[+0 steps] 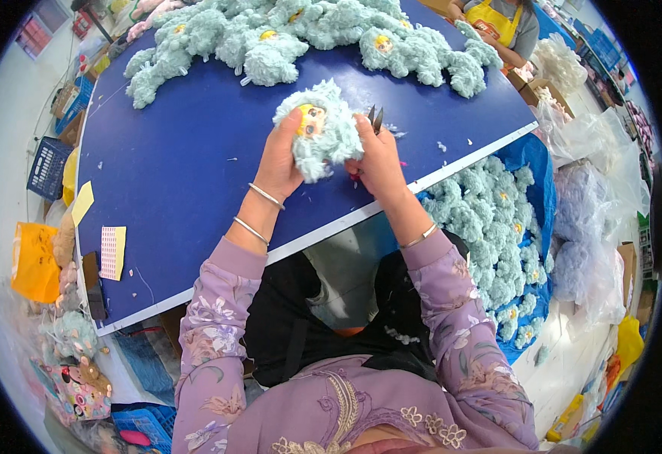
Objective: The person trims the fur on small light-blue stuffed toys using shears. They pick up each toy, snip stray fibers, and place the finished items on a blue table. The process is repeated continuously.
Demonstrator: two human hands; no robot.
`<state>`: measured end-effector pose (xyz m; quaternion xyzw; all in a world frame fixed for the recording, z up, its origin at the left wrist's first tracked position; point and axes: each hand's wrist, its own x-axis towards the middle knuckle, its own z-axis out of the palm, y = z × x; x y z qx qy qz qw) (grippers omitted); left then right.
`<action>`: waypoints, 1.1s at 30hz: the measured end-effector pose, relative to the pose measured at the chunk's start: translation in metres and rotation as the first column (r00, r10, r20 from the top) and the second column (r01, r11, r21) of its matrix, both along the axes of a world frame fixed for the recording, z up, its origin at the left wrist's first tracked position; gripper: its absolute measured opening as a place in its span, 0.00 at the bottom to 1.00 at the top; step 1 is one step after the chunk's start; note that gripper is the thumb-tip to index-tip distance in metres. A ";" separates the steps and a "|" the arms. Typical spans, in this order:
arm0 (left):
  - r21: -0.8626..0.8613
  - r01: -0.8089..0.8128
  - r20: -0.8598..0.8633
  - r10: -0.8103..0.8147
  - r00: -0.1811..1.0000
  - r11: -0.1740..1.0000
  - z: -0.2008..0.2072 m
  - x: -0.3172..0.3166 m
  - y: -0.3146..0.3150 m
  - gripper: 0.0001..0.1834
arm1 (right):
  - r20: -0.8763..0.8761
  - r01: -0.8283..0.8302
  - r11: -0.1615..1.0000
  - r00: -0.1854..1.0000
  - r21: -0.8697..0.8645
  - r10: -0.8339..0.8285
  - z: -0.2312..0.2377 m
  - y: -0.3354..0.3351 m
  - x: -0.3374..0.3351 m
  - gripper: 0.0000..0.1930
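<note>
With our left hand (279, 155) we are grasping one pale blue plush toy (328, 155) by its left side, the thumb pressing beside the yellow-edged doll face and the other fingers passing out of sight behind. With our right hand (381, 160) we are gripping one pair of snips (377, 119) in curled fingers, its two dark blades projecting upward past the thumb. The right thumb tip is meeting the toy's right edge; whether it is also pinching the plush, we cannot tell. We are holding the toy above the blue table (187, 166), between both hands.

Our two forearms are converging from the lower edge of the view; two bangles (252, 231) are circling the left one, and one bangle the right.

Farther out, one pile of matching plush (270, 59) is covering the far side, overlapping too much for counting. Two paper sheets (113, 253), one plain yellow, one printed, are lying at the left edge. One blue sack (544, 178) is holding more plush beside the right edge. One co-worker (491, 24) is occupying the far right corner.

The white table edge (452, 174) is running diagonally beneath our forearms. Bare surface is extending left of our left hand and between the toy and the pile.
</note>
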<state>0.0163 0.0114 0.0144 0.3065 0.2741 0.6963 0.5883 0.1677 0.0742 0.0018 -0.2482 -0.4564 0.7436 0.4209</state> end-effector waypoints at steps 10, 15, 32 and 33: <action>0.033 -0.575 -0.688 0.436 0.580 0.817 0.002 -0.054 0.061 0.27 | -0.596 0.063 0.998 0.801 -0.003 -0.052 0.073 0.050 0.093 0.22; 0.604 -0.451 -0.793 0.440 -0.421 0.657 -0.008 -0.114 0.136 0.38 | 0.335 0.150 0.979 0.923 0.136 -0.188 0.017 0.045 0.046 0.16; -0.206 -0.088 -0.526 -0.035 0.850 0.975 0.006 -0.052 -0.006 0.22 | 0.383 -0.020 0.948 0.917 0.317 -0.109 0.007 0.027 0.019 0.21; -0.221 -0.056 -0.515 -0.068 0.855 0.974 0.007 -0.049 -0.013 0.22 | 0.365 -0.042 0.955 0.928 0.293 -0.072 0.009 0.022 0.016 0.23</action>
